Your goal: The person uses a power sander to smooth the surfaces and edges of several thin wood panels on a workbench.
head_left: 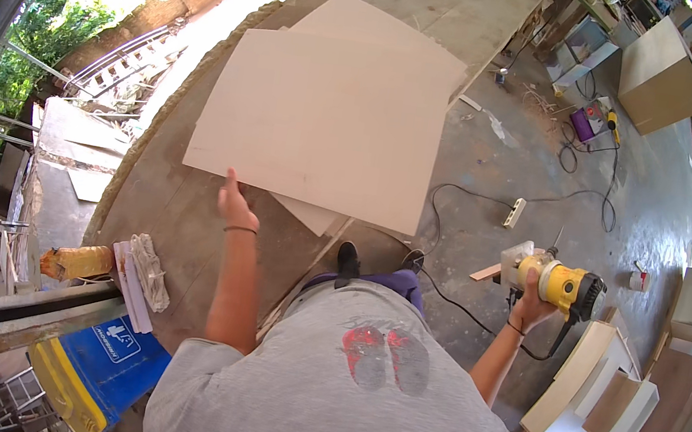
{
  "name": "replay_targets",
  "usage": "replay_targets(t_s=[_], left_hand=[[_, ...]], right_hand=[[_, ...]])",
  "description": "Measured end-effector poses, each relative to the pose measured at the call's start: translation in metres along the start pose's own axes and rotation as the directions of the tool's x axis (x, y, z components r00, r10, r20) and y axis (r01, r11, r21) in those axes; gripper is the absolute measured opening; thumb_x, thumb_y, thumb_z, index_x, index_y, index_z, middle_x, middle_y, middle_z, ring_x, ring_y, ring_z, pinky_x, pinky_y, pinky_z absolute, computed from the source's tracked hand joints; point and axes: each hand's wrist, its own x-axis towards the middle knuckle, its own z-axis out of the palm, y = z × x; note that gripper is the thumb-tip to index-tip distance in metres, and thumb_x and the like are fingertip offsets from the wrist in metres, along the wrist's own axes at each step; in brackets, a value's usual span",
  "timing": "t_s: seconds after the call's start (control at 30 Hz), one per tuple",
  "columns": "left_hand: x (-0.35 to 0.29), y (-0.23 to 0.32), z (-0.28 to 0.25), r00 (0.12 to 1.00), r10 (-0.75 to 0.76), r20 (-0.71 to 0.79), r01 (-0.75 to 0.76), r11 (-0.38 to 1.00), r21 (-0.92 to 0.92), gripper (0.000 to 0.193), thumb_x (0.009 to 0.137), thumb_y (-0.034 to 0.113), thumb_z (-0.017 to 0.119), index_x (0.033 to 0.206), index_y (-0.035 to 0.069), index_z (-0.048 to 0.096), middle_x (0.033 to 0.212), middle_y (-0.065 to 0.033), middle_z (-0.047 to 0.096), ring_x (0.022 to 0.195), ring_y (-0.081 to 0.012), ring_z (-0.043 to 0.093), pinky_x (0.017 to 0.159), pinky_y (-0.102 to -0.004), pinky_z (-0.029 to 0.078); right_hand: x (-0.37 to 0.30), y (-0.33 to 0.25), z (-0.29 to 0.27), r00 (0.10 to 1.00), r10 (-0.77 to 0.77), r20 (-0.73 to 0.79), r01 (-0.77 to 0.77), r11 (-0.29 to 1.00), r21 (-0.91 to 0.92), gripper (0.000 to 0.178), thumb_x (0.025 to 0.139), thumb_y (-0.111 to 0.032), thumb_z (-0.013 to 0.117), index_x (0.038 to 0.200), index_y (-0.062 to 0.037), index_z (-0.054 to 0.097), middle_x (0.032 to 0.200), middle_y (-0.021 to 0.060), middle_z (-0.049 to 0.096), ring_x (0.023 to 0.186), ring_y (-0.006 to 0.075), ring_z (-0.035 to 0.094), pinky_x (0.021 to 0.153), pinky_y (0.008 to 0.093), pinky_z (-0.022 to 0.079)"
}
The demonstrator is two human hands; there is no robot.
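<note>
A large pale board [323, 121] lies flat on a wide brown work surface [160, 170], over another pale board [372, 20] turned at an angle beneath it. My left hand [239, 205] is at the near left edge of the top board, fingers stretched out and fingertips at the edge; whether they press on it I cannot tell. Off to the right, my right hand [531, 308] is closed around the body of a yellow and black wood router [562, 285]. The router is held sideways in the air, its clear base to the left, a thin bit showing above.
On the floor at right lie a white power strip [515, 213], black cables, a purple box [587, 124] and a white pot [639, 281]. Wooden cabinet parts [595, 384] stand at lower right. A blue and yellow case [104, 363] and an orange roll [78, 262] sit at lower left.
</note>
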Motion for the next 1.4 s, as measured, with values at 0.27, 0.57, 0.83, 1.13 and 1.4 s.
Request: replay_targets(t_s=[0.27,0.57,0.83,1.13,1.4], left_hand=[[0.054,0.051,-0.015,0.989,0.101,-0.104,-0.101,0.995,0.014,0.034,0.091,0.028,0.065,0.108,0.000,0.062,0.097,-0.0040,0.067,0.079,-0.0152,0.066,0.066,-0.0285,0.054],[0.036,0.182,0.065,0.917,0.125,0.379,-0.054,0.980,-0.194,0.025,0.089,0.015,0.063,0.107,-0.001,0.059,0.099,-0.0139,0.064,0.093,-0.0274,0.064,0.088,-0.0406,0.055],[0.060,0.234,0.131,0.870,0.283,0.404,-0.349,0.932,0.097,0.018,0.086,0.017,0.055,0.096,0.003,0.058,0.089,-0.0074,0.064,0.082,-0.0196,0.065,0.075,-0.0338,0.058],[0.052,0.332,0.234,0.805,0.438,0.400,-0.584,0.702,0.407,0.036,0.082,0.023,0.065,0.105,-0.004,0.061,0.093,-0.0156,0.065,0.084,-0.0267,0.065,0.067,-0.0404,0.056],[0.051,0.326,0.371,0.819,0.357,0.450,-0.542,0.739,0.399,0.029,0.083,0.013,0.063,0.104,-0.003,0.053,0.092,-0.0108,0.057,0.075,-0.0226,0.060,0.069,-0.0379,0.055]], right_hand=[[-0.005,0.012,0.003,0.996,0.072,0.054,-0.075,0.996,0.055,0.076,0.073,-0.013,0.082,0.135,0.0055,0.042,0.131,0.0160,0.054,0.116,0.0280,0.057,0.101,0.0393,0.047],[0.001,0.036,-0.009,0.995,0.082,-0.064,-0.079,0.996,0.042,0.073,0.073,-0.008,0.081,0.132,0.0074,0.042,0.130,0.0184,0.055,0.115,0.0301,0.059,0.098,0.0417,0.050],[0.034,0.069,-0.052,0.973,0.117,-0.199,-0.110,0.993,0.049,0.071,0.073,-0.012,0.082,0.129,0.0090,0.044,0.129,0.0194,0.056,0.114,0.0310,0.060,0.098,0.0417,0.051],[0.043,0.080,-0.087,0.950,-0.010,-0.312,0.002,1.000,-0.024,0.074,0.073,-0.019,0.084,0.129,0.0103,0.045,0.130,0.0207,0.055,0.114,0.0309,0.059,0.099,0.0416,0.048],[0.049,0.066,-0.088,0.887,0.084,-0.454,-0.123,0.991,-0.059,0.074,0.075,-0.019,0.082,0.132,0.0085,0.043,0.130,0.0203,0.055,0.116,0.0316,0.058,0.101,0.0422,0.047]])
